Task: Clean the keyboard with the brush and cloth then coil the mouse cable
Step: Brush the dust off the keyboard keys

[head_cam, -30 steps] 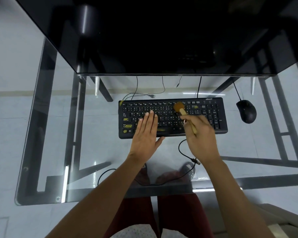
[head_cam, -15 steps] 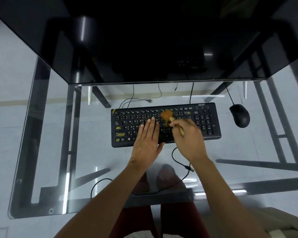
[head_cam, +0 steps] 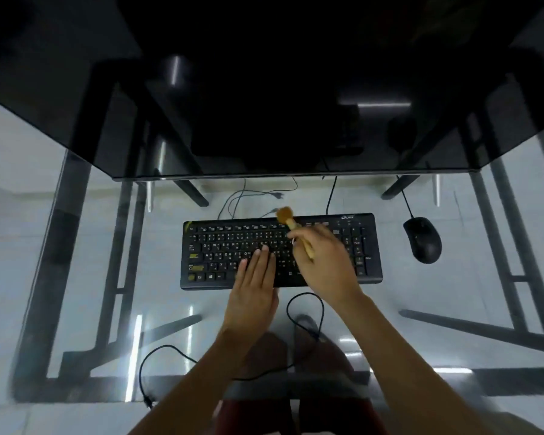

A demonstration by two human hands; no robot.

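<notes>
With our left hand (head_cam: 253, 285) flat steadying the keyboard (head_cam: 281, 251), we should flick the brush (head_cam: 292, 229) pinched in our right hand (head_cam: 324, 265) lightly away across the far rows.

At frame centre, the left hand (head_cam: 254, 288) is lying flat on the keyboard (head_cam: 226, 246) while the right hand (head_cam: 324, 262) is gripping the brush (head_cam: 291, 221), bristles touching its top edge.

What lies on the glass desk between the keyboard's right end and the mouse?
Nothing: in the head view the stretch of glass table between the keyboard and the mouse is bare, with only floor and frame showing through.
</notes>
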